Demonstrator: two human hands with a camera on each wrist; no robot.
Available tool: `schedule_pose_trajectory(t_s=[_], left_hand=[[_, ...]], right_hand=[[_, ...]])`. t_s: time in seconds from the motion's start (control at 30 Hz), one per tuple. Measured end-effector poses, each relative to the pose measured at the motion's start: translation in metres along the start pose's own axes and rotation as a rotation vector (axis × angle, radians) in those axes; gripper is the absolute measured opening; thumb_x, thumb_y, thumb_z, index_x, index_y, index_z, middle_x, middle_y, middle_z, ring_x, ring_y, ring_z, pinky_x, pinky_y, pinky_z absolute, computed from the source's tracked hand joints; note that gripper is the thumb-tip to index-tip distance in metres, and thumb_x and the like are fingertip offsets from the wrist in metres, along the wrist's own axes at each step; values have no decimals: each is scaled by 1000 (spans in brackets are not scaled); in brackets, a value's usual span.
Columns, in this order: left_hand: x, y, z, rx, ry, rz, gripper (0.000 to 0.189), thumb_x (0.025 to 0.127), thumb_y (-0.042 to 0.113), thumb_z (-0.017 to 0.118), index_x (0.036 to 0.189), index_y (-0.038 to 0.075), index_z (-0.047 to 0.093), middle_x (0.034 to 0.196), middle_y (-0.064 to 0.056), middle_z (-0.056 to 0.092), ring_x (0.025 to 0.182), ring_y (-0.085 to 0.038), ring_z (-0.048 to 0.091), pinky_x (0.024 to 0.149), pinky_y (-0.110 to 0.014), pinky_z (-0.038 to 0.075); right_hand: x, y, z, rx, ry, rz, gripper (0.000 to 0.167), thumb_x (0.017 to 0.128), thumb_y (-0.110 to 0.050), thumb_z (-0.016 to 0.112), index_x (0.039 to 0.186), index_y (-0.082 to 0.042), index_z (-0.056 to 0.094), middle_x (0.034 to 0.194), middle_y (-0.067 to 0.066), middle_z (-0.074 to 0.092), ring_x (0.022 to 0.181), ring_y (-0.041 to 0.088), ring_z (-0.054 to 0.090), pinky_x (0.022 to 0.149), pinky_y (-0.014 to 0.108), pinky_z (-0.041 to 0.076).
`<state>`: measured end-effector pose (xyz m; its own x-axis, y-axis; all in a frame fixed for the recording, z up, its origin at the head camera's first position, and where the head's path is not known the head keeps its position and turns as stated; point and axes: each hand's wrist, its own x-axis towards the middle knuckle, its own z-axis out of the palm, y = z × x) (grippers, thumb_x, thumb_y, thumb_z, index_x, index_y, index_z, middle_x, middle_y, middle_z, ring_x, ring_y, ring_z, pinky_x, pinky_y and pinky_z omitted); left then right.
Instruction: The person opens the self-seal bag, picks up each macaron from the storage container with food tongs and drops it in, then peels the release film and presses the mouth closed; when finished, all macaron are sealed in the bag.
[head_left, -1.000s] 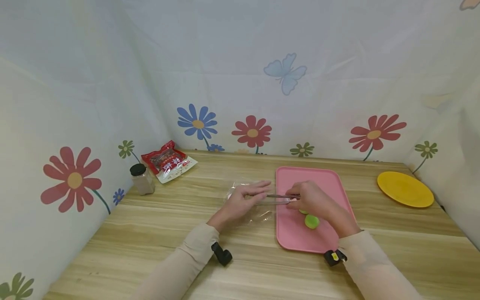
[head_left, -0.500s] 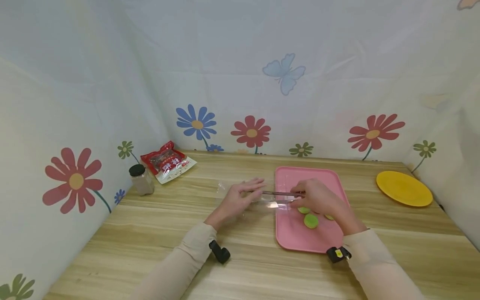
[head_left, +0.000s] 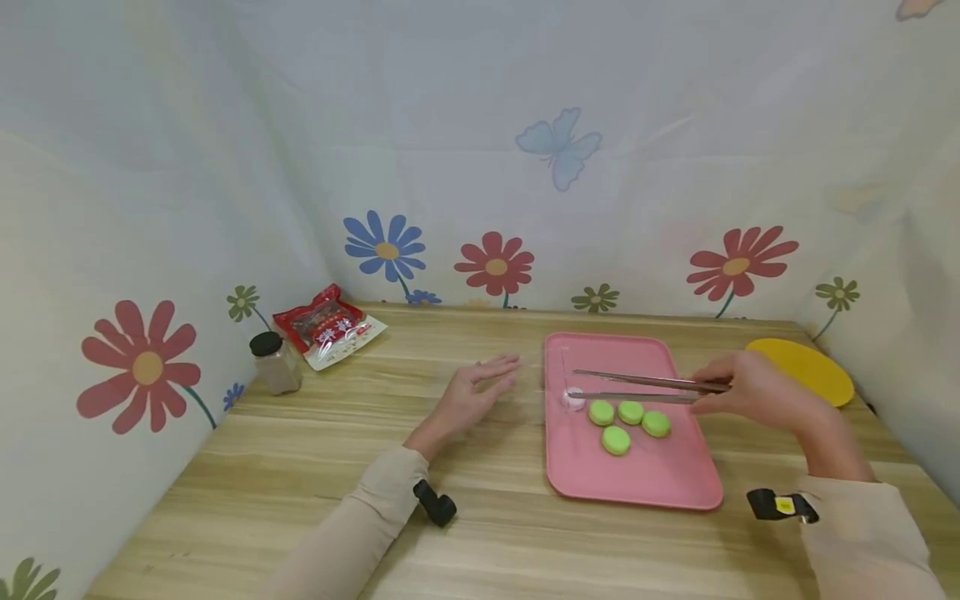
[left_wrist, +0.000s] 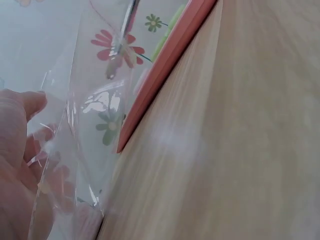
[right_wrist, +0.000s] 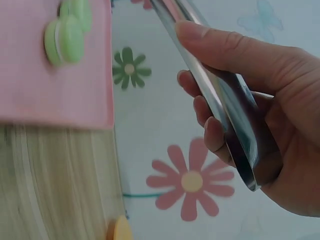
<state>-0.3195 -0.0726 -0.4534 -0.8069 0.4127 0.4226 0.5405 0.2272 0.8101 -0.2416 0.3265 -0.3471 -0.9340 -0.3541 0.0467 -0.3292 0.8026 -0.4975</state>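
My right hand (head_left: 757,392) grips metal tongs (right_wrist: 215,95) by the handle end. In the head view their parted tips reach left over the pink tray (head_left: 637,483). A pale pink macaron (head_left: 573,403) sits below one tip near the tray's left rim; whether the tips touch it is unclear. Several green macarons (head_left: 617,441) lie on the tray. My left hand (head_left: 468,404) is at a clear plastic bag (left_wrist: 95,105), left of the tray. Its thumb and fingers stand apart, the fingers seen through the film. The bag's edge seems to extend over the tray.
At the right back lies a yellow plate (head_left: 813,371), partly behind my right hand. A black-lidded jar (head_left: 276,367) and a red snack packet (head_left: 330,327) are at the back left. A flowered curtain (head_left: 450,125) hangs behind the wooden table (head_left: 495,533).
My right hand has moved right with the tongs, out from beside the left hand. More of the tray and the macarons now shows. The left hand has barely moved.
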Motion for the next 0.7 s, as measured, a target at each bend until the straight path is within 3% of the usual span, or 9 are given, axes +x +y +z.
schedule_pose_trajectory(t_s=[0.13, 0.3, 0.47, 0.7], left_hand=[[1, -2, 0, -14, 13, -14, 29, 99, 11, 64, 127, 12, 70, 141, -13, 57, 140, -33, 42, 120, -56, 15], [0, -3, 1, -53, -3, -22, 29, 98, 10, 64, 127, 5, 69, 140, -14, 58, 139, -33, 43, 118, -51, 24], [-2, -10, 0, -34, -11, -62, 31, 99, 17, 65, 128, 5, 68, 140, -9, 59, 137, -22, 47, 115, -43, 34], [-5, -15, -10, -54, 2, -110, 33, 98, 21, 67, 128, 6, 69, 139, -2, 61, 134, -12, 49, 115, -39, 33]], right_hand=[[-6, 10, -6, -54, -16, 8, 41, 79, -26, 86, 107, 1, 76, 89, -3, 71, 78, 17, 57, 63, 27, 54], [-7, 15, -6, -44, -64, 40, 41, 79, -23, 86, 109, 2, 76, 88, -4, 71, 77, 17, 57, 63, 27, 54], [-5, 14, -3, -60, -67, 35, 41, 78, -26, 87, 107, 1, 76, 87, -3, 72, 76, 16, 58, 63, 28, 54], [0, 9, 4, -47, -91, 27, 44, 78, -28, 87, 110, 1, 76, 83, -6, 70, 73, 16, 56, 61, 27, 53]])
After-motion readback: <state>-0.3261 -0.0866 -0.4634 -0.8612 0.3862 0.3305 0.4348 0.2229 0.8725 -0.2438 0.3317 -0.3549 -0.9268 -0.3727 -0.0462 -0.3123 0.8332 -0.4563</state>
